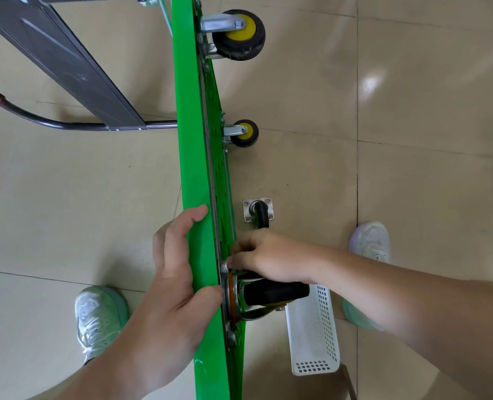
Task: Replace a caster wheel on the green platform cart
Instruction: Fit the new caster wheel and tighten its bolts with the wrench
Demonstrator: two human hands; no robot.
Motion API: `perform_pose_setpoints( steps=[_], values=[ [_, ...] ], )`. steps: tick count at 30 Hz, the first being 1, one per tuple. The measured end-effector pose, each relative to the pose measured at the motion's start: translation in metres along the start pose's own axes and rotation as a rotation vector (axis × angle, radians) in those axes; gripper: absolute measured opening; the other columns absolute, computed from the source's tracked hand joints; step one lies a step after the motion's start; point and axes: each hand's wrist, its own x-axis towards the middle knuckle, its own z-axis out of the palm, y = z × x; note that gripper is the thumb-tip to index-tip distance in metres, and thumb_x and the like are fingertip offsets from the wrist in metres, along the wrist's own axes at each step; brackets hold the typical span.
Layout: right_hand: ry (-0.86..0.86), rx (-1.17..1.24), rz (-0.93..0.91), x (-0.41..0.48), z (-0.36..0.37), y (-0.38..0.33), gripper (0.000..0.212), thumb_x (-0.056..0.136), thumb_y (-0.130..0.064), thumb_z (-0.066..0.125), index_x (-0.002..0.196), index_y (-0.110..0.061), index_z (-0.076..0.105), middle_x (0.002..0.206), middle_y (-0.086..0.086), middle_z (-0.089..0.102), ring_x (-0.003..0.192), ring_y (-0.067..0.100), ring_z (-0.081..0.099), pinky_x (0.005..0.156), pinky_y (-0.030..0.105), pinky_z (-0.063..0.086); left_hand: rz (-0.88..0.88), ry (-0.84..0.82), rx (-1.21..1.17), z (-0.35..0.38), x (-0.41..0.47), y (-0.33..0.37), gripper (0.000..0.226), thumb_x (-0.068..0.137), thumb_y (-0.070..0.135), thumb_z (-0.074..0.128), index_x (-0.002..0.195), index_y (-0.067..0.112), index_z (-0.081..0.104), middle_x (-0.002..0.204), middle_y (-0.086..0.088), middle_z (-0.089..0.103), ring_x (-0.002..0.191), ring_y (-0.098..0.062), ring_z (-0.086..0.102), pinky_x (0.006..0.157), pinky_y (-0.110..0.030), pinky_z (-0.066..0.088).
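Observation:
The green platform cart [191,157] stands on its edge, running up the middle of the view. My left hand [176,272] grips its near edge, thumb on the wheel side. A black caster [271,293] with a metal plate sits against the cart's underside near me. My right hand [265,255] pinches something small at the top corner of that plate; what it holds is hidden by the fingers. A loose caster [259,210] with a square mounting plate lies on the floor just beyond my right hand. Two yellow-hubbed casters [239,34] [243,133] are mounted farther along.
A white perforated plastic basket [314,336] lies on the tiled floor right of the cart, under my right forearm. The cart's black folded handle frame [66,67] stretches out to the left. My shoes [98,316] [371,241] stand on either side.

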Motion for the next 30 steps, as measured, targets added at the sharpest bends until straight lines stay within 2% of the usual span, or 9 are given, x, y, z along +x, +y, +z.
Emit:
perform_pose_setpoints(
  steps=[3, 8, 11, 14, 15, 18, 24, 30],
  values=[
    [0.001, 0.093, 0.000, 0.0003, -0.0029, 0.0032, 0.018, 0.084, -0.039, 0.077, 0.091, -0.022, 0.075, 0.092, -0.002, 0.074, 0.088, 0.014, 0.067, 0.088, 0.036, 0.052, 0.004, 0.002, 0.014, 0.0008, 0.0000, 0.0005, 0.088, 0.072, 0.011, 0.051, 0.135, 0.068, 0.030, 0.138, 0.002, 0.042, 0.088, -0.025, 0.062, 0.076, -0.052, 0.055],
    [0.009, 0.018, 0.011, 0.0028, 0.0017, 0.0026, 0.026, 0.087, -0.046, 0.069, 0.093, -0.022, 0.076, 0.090, 0.004, 0.076, 0.089, 0.021, 0.071, 0.088, 0.041, 0.057, 0.027, 0.021, 0.003, 0.0024, 0.0004, -0.0008, 0.088, 0.071, 0.010, 0.050, 0.129, 0.072, 0.032, 0.139, 0.001, 0.041, 0.095, -0.023, 0.063, 0.079, -0.052, 0.057],
    [-0.012, -0.010, 0.020, 0.0034, 0.0035, 0.0009, 0.031, 0.088, -0.049, 0.065, 0.095, -0.021, 0.075, 0.092, 0.006, 0.075, 0.092, 0.024, 0.070, 0.091, 0.047, 0.056, 0.058, 0.039, 0.014, 0.0025, 0.0006, -0.0024, 0.088, 0.070, 0.009, 0.049, 0.129, 0.072, 0.032, 0.134, 0.013, 0.039, 0.100, -0.013, 0.060, 0.082, -0.036, 0.054],
    [0.002, -0.033, 0.006, 0.0037, 0.0047, 0.0008, 0.032, 0.089, -0.049, 0.063, 0.096, -0.020, 0.075, 0.092, 0.007, 0.075, 0.091, 0.025, 0.070, 0.091, 0.049, 0.055, 0.087, 0.035, 0.021, 0.0025, 0.0011, -0.0029, 0.088, 0.070, 0.008, 0.049, 0.131, 0.068, 0.031, 0.136, 0.016, 0.038, 0.111, 0.003, 0.054, 0.084, -0.009, 0.045],
    [0.008, -0.042, -0.003, 0.0036, 0.0048, 0.0009, 0.031, 0.090, -0.047, 0.062, 0.096, -0.019, 0.075, 0.092, 0.008, 0.074, 0.091, 0.025, 0.069, 0.090, 0.049, 0.055, 0.089, 0.033, 0.030, 0.0025, 0.0014, -0.0031, 0.088, 0.070, 0.008, 0.049, 0.131, 0.068, 0.031, 0.135, 0.018, 0.037, 0.110, 0.006, 0.053, 0.083, -0.005, 0.043],
    [0.008, -0.044, -0.012, 0.0031, 0.0047, 0.0016, 0.029, 0.093, -0.046, 0.062, 0.097, -0.020, 0.076, 0.091, 0.006, 0.075, 0.090, 0.023, 0.069, 0.090, 0.046, 0.055, 0.094, 0.026, 0.053, 0.0022, 0.0015, -0.0037, 0.088, 0.070, 0.009, 0.048, 0.128, 0.073, 0.029, 0.130, 0.022, 0.037, 0.112, 0.005, 0.052, 0.083, -0.006, 0.042],
    [-0.021, -0.019, 0.026, 0.0046, 0.0051, 0.0023, 0.042, 0.087, -0.055, 0.060, 0.094, -0.016, 0.075, 0.090, 0.009, 0.075, 0.091, 0.027, 0.070, 0.092, 0.048, 0.055, 0.104, 0.017, 0.092, 0.0010, 0.0013, -0.0022, 0.088, 0.071, 0.009, 0.048, 0.129, 0.071, 0.027, 0.128, 0.035, 0.034, 0.115, 0.020, 0.044, 0.086, 0.003, 0.035],
    [-0.033, 0.002, 0.072, 0.0058, 0.0042, 0.0004, 0.044, 0.085, -0.056, 0.062, 0.093, -0.015, 0.075, 0.093, 0.012, 0.075, 0.092, 0.031, 0.071, 0.092, 0.051, 0.055, 0.095, 0.021, 0.107, 0.0011, 0.0005, 0.0000, 0.088, 0.071, 0.011, 0.047, 0.122, 0.080, 0.025, 0.122, 0.038, 0.035, 0.115, 0.013, 0.046, 0.086, 0.000, 0.037]
  ],
)
